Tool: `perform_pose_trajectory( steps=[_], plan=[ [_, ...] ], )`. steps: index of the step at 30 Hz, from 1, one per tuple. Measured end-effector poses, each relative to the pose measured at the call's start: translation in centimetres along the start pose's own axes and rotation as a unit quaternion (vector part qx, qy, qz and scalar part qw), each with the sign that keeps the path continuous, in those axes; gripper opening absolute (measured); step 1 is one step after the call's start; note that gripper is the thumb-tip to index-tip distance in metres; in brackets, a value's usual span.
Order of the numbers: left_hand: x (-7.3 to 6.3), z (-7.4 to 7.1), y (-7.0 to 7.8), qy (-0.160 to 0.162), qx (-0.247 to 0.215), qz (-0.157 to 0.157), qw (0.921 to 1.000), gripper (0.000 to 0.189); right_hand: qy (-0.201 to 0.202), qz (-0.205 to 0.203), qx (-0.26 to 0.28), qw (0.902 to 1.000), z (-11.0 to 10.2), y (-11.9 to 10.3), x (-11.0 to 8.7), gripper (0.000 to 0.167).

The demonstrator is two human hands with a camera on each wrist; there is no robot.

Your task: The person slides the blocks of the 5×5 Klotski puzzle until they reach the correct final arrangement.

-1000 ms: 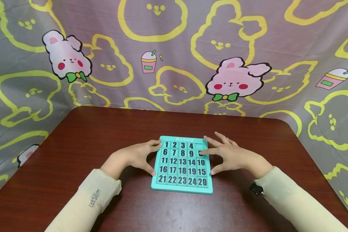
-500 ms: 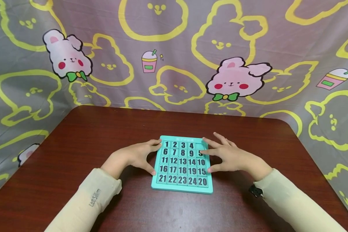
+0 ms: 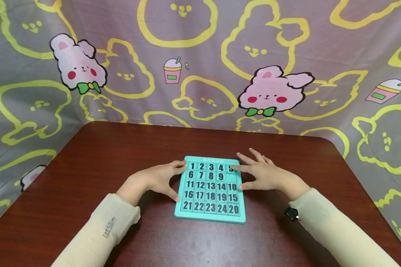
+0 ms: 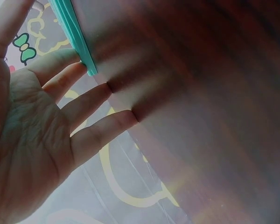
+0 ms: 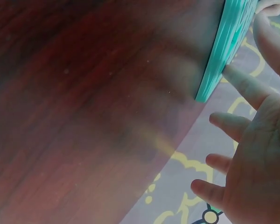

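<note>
A turquoise number slide puzzle (image 3: pixel 209 218) lies flat on the table, its black-numbered tiles facing up. My left hand (image 3: pixel 157 180) rests at the puzzle's left edge, thumb lower down and index finger near the top corner. In the left wrist view its other fingers (image 4: pixel 100 133) are spread, fairly straight, with tips down at the tabletop. My right hand (image 3: pixel 265 173) has its index fingertip on the 5 tile (image 3: pixel 229 170) in the top right slot. Its thumb touches the right edge beside the 10 tile (image 3: pixel 232 187). The vacant slot sits directly below the 5.
The dark red-brown wooden table (image 3: pixel 127 144) has rounded far corners. Behind it and along both sides hangs a curtain (image 3: pixel 200 59) printed with cartoon rabbits and yellow outlines. A small black object (image 3: pixel 291 214) sits at my right cuff.
My right index finger has slid the 5 tile up into the top right slot, so the gap is now beneath it. The right thumb has moved up the edge; my left hand stays put.
</note>
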State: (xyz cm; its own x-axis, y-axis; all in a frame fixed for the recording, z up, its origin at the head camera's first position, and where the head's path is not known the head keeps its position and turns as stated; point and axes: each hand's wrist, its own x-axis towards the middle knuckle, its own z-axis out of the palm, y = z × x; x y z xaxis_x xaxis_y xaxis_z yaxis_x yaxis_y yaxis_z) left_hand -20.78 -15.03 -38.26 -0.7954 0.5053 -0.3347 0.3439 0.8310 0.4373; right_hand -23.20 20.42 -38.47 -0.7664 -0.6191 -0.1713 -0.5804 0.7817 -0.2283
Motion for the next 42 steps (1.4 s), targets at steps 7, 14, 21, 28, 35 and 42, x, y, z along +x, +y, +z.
perform_pose_trajectory(
  steps=[7,14,21,28,35,42],
  plan=[
    [0.0,0.0,0.0,-0.001,-0.004,-0.001,1.0000,0.109,0.018,-0.008,0.001,0.9998,0.2,-0.1,-0.7,0.068],
    [-0.1,-0.1,0.2,-0.004,-0.005,-0.007,1.0000,0.108,0.034,-0.028,0.010,0.9990,0.6,-0.9,-2.7,0.062],
    [-0.2,-0.1,0.2,-0.005,0.002,-0.002,1.0000,0.108,0.031,-0.050,0.009,0.9982,1.0,-1.6,-4.2,0.062],
    [-0.1,-0.2,0.1,-0.002,0.002,0.001,1.0000,0.108,0.026,-0.061,0.010,0.9977,1.2,-2.3,-4.8,0.058],
    [-0.1,-0.1,0.2,-0.006,-0.002,-0.002,1.0000,0.108,0.025,-0.058,0.006,0.9980,1.3,-2.2,-4.7,0.055],
    [-0.1,-0.1,0.2,-0.005,-0.001,-0.004,1.0000,0.108,0.017,-0.042,0.006,0.9989,1.3,-1.6,-4.3,0.059]
  ],
)
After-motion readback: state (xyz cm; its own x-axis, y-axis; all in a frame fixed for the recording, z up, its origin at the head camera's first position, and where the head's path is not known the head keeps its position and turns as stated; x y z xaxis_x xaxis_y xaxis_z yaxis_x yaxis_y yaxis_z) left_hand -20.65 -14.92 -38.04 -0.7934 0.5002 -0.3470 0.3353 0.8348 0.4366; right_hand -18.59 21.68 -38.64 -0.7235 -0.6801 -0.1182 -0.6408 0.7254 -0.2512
